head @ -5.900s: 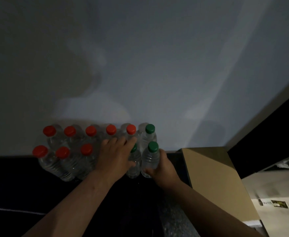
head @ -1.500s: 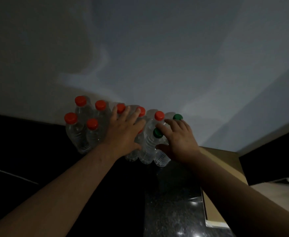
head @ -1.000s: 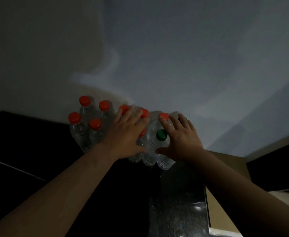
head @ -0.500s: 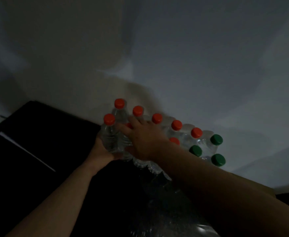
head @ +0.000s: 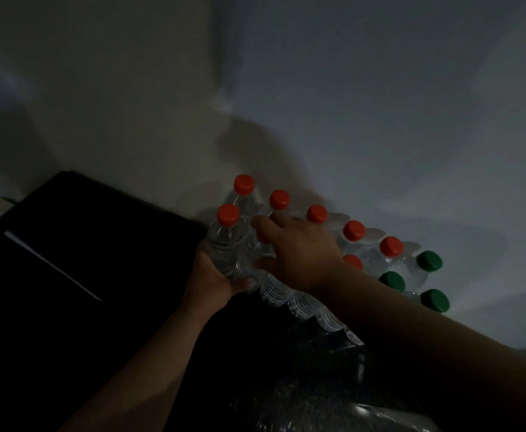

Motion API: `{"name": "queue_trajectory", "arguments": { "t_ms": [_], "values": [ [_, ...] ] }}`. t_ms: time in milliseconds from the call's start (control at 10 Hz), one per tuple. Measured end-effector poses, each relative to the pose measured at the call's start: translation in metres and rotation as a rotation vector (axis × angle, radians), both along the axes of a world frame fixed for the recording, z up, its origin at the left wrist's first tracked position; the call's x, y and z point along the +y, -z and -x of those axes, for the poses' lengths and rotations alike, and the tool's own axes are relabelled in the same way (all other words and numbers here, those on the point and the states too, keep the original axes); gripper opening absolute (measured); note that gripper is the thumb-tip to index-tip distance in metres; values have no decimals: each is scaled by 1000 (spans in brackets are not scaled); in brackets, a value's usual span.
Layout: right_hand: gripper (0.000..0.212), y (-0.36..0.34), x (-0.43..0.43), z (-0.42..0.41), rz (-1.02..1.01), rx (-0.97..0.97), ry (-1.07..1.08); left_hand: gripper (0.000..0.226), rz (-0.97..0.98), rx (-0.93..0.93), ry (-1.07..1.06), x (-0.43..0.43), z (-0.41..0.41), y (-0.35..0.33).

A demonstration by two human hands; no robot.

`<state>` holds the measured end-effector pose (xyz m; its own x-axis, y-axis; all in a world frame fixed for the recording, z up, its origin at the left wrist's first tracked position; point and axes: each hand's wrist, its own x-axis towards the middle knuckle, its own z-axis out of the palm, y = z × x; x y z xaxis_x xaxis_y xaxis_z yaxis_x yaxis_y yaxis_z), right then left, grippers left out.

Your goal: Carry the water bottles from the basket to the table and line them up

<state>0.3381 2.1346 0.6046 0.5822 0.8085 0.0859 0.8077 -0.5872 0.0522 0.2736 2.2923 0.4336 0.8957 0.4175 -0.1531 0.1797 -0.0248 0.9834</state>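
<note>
Clear water bottles stand in two rows on a dark table (head: pixel 105 307) against the wall. Several have red caps; three at the right end have green caps (head: pixel 429 260). My left hand (head: pixel 214 280) grips the lower body of the front-left red-capped bottle (head: pixel 224 241). My right hand (head: pixel 299 251) reaches across the rows, its spread fingers touching the bottles next to that one and covering one front-row cap. The basket is not in view.
A pale wall (head: pixel 317 104) rises directly behind the bottles. The dark tabletop extends to the left, with a thin light stripe (head: pixel 52 265) on it. The scene is dim. My right forearm (head: pixel 426 344) crosses the lower right.
Both hands left the green-capped right end and went to the left end of the rows. My left hand took hold of the front-left bottle. Since half a second ago little has moved.
</note>
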Motion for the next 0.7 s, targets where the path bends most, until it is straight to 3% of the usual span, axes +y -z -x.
{"name": "queue_trajectory", "arguments": {
  "t_ms": [200, 400, 500, 600, 700],
  "values": [
    [65, -3, 2, 5, 7, -16, 4, 117, -37, -40, 58, 9, -4, 10],
    [56, -6, 1, 10, -72, -25, 17, 79, -105, -39, 98, 5, 5, -40],
    [54, -23, -5, 21, -287, 117, 66, 91, -89, -56, 79, 12, 22, -75],
    [41, -42, -28, 34, -494, 118, 178, 98, -328, 5, 40, 15, 39, -112],
    [40, -52, -72, 50, -434, 52, 286, 73, -627, -144, 125, 8, 60, -156]
  ]
}}
